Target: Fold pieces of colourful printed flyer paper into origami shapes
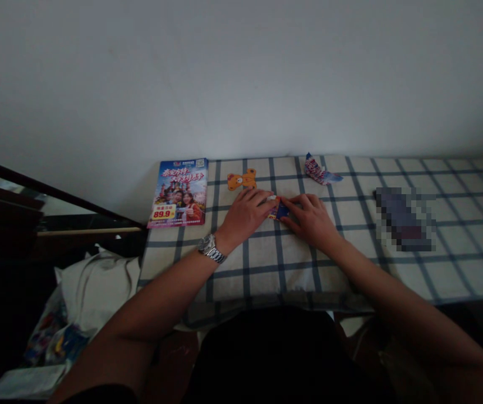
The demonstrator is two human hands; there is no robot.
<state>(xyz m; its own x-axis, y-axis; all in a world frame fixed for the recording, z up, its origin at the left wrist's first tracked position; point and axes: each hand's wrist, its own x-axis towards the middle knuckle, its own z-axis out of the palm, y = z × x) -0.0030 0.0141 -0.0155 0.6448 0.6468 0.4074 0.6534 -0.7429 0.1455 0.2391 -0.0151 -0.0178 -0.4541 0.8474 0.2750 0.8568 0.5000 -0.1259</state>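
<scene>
A small folded piece of printed paper, blue with red and yellow parts, lies on the checked cloth between my hands. My left hand, with a metal watch on its wrist, presses its thumb and fingertips on the paper's left side. My right hand pinches the right edge between thumb and fingers. My fingers cover part of the paper. Just beyond my left hand lies an orange bear-shaped cutout. Past my right hand rests a folded, crumpled-looking piece of printed paper.
A stack of printed flyers sits at the left end of the checked cloth. At right lies a dark pixelated object. A white wall rises behind. White bags are below left, near a dark rail.
</scene>
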